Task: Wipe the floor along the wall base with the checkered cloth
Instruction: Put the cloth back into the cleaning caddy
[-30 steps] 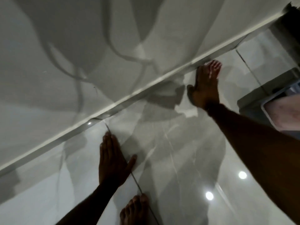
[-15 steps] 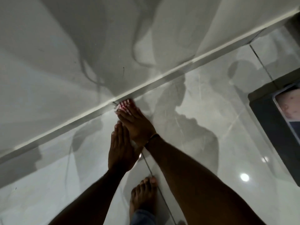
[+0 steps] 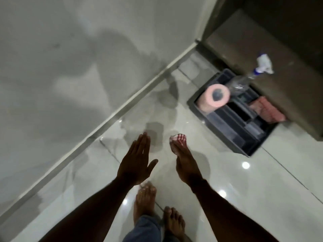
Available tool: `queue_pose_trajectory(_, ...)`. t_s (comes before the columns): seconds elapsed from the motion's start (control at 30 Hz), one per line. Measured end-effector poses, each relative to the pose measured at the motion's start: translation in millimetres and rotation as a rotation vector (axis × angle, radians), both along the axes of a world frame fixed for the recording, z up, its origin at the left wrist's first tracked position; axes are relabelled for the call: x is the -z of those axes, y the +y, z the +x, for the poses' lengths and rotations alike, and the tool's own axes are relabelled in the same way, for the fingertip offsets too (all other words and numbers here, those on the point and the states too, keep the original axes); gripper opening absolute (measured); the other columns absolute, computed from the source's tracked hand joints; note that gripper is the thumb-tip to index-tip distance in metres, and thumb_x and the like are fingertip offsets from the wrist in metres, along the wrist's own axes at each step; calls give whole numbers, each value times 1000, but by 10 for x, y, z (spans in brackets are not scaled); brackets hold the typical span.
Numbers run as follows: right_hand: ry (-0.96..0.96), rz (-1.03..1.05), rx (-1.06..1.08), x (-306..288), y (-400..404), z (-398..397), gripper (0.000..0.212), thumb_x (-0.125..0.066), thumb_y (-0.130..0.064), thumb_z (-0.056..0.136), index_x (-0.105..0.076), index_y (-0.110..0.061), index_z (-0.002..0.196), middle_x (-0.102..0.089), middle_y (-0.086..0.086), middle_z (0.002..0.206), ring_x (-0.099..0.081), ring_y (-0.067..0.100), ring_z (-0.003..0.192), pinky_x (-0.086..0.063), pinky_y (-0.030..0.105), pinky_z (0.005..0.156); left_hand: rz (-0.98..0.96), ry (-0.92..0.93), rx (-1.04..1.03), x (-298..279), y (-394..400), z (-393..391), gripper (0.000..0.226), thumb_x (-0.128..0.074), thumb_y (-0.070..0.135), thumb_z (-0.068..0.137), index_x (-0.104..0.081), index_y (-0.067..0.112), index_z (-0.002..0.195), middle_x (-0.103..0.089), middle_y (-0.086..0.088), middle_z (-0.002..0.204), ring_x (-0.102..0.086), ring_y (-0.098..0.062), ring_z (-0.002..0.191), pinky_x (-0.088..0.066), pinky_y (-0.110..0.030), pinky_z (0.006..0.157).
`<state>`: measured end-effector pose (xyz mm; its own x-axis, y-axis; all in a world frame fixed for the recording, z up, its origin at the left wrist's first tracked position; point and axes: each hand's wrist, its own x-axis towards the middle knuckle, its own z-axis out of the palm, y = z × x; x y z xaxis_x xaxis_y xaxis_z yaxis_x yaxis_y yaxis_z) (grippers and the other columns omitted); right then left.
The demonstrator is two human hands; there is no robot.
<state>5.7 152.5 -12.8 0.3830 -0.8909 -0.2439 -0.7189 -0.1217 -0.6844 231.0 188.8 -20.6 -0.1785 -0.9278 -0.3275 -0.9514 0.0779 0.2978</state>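
A: Head view: your right hand point(image 3: 187, 165) lies flat, fingers pressed together, pinning the checkered cloth point(image 3: 178, 139) to the floor point(image 3: 262, 180), so the palm can push it. The cloth peeks out at twelve o'clock of the fingertips, apart from the wall base point(image 3: 122, 109) at ten o'clock.

B: And your left hand point(image 3: 136, 165)?

A: Spread flat, holding nothing; likely bracing you.

B: Counts?

A: Two hands, two bare feet, one cloth. At two o'clock, one dark caddy point(image 3: 232, 117) with one pink paper roll point(image 3: 215, 96), one spray bottle point(image 3: 251, 74), one reddish rag point(image 3: 267, 110).
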Motion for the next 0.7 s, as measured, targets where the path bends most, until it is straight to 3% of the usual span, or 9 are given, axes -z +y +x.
queue_pose_trajectory(0.17,95,-26,266,-403,-270,-1253,54,-41,14,97,-45,10,151,-33,31,165,-24,49,159,-26,66,128,-55,83,312,-324,-640,-1047,85,-28,60,108,-16,-1,166,-13,-20,176,-12,-34,164,-22,-47,132)
queue_pose_trajectory(0.3,135,-66,494,-402,-570,-2040,55,-41,10,104,-38,0,158,-30,19,171,-24,36,162,-21,48,135,-121,111,492,-214,-1019,-1837,82,-31,58,107,-26,-1,164,-28,-22,171,-26,-37,161,-27,-49,130)
queue_pose_trajectory(0.4,168,-118,635,-208,-835,-2470,64,-36,16,101,-29,-1,162,-20,16,175,-16,31,164,-10,37,137,-122,107,584,110,-1349,-2358,82,-23,59,107,-17,5,167,-19,-17,176,-16,-33,164,-14,-46,134)
queue_pose_trajectory(0.57,264,-145,593,427,-1239,-2759,66,-34,11,102,-21,-4,165,-12,14,177,-9,30,166,-11,44,137,-90,-49,593,806,-1675,-2824,85,-16,66,106,-9,8,168,-10,-15,178,-4,-33,166,7,-47,131)
queue_pose_trajectory(0.63,319,-107,576,707,-1372,-2708,68,-36,7,103,-16,-8,167,-9,12,178,-4,33,166,-11,49,136,-73,-99,591,990,-1727,-2851,87,-16,68,105,-14,9,168,-16,-15,177,-8,-34,165,6,-51,131)
queue_pose_trajectory(0.7,383,-46,601,943,-1436,-2619,68,-37,-11,105,-10,-10,168,-4,12,178,0,36,165,-8,56,136,-85,-126,621,1084,-1743,-2822,85,-20,68,104,-24,11,166,-26,-14,175,-16,-35,163,0,-54,131)
